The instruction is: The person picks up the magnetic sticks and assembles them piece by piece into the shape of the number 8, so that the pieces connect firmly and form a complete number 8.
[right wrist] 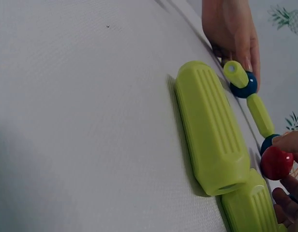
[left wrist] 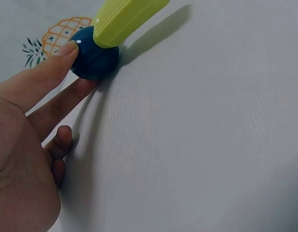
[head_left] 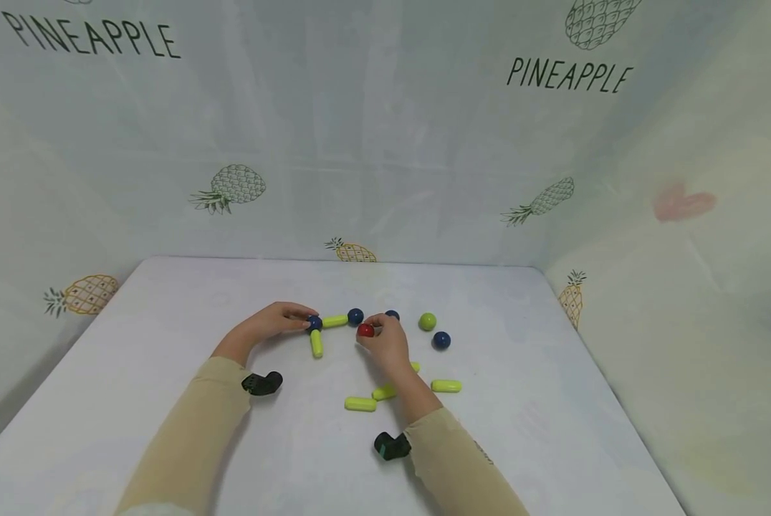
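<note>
In the head view my left hand (head_left: pixel 272 322) pinches a blue ball (head_left: pixel 314 323) between thumb and fingers. Two yellow-green rods are joined to that ball: one rod (head_left: pixel 335 321) runs right to a second blue ball (head_left: pixel 355 316), the other rod (head_left: pixel 317 345) points toward me. My right hand (head_left: pixel 392 349) pinches a red ball (head_left: pixel 365 330) just right of and nearer than the second blue ball. In the right wrist view the red ball (right wrist: pixel 276 163) overlaps that blue ball; whether they touch I cannot tell.
Loose yellow-green rods (head_left: pixel 360 404) lie around my right forearm, another rod (head_left: pixel 446 385) to its right. A blue ball (head_left: pixel 393 314) is partly hidden behind my right hand. A green ball (head_left: pixel 427 322) and a blue ball (head_left: pixel 441 340) sit right on the white table (head_left: pixel 540 430).
</note>
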### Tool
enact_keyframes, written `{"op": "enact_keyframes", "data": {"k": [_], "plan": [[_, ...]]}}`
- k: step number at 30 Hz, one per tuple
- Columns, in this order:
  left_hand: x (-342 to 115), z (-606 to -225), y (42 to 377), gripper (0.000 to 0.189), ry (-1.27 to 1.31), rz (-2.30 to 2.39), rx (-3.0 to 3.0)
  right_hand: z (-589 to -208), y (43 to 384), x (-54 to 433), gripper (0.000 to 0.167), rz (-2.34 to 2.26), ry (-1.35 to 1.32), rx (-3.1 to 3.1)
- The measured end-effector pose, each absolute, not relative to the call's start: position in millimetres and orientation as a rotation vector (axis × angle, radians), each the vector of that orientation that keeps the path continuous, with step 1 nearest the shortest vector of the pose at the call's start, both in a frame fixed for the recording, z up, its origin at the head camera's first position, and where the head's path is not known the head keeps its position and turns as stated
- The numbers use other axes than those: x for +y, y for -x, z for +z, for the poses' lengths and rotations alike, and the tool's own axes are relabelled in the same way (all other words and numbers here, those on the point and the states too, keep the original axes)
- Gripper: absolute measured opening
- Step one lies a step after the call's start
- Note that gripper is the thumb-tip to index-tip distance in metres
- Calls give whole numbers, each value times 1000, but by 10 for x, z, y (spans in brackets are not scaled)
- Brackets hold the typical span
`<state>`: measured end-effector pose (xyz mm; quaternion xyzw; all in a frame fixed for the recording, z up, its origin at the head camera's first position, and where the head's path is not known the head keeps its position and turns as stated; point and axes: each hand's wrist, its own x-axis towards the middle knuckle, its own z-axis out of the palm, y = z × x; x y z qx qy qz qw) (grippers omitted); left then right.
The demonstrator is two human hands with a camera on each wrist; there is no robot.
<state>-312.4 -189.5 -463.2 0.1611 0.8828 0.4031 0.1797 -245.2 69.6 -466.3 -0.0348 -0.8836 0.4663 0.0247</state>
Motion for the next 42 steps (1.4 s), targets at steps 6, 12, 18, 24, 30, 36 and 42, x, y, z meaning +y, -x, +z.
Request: {"op": "enact_keyframes", "data": {"k": [6, 12, 18, 24, 30, 36, 42], "plan": [[-1872, -4620, 3163, 37, -423, 1130, 2497, -4657, 2449, 666, 27, 1475, 122, -2734], [-1861, -4617, 3188, 38, -428, 1112, 2508, -4647, 2435, 648, 25, 1491, 140, -2740], [-1836, -4614, 3190, 39, -428, 1104, 2507, -4648, 2420, 658, 26, 1492, 135, -2748], [-1841, -4631, 3199, 39, -453, 1097, 2521, -4673, 2403, 654, 28, 1530, 104, -2758], [-1827, -4650, 3208, 40, -473, 1097, 2533, -4627, 2347, 615, 28, 1579, 70, -2770], [-1833, -4677, 3225, 40, -471, 1115, 2530, -4596, 2302, 592, 26, 1602, 8, -2782], [-1834, -4708, 3226, 41, -457, 1136, 2521, -4605, 2251, 571, 25, 1639, -36, -2818]]}}
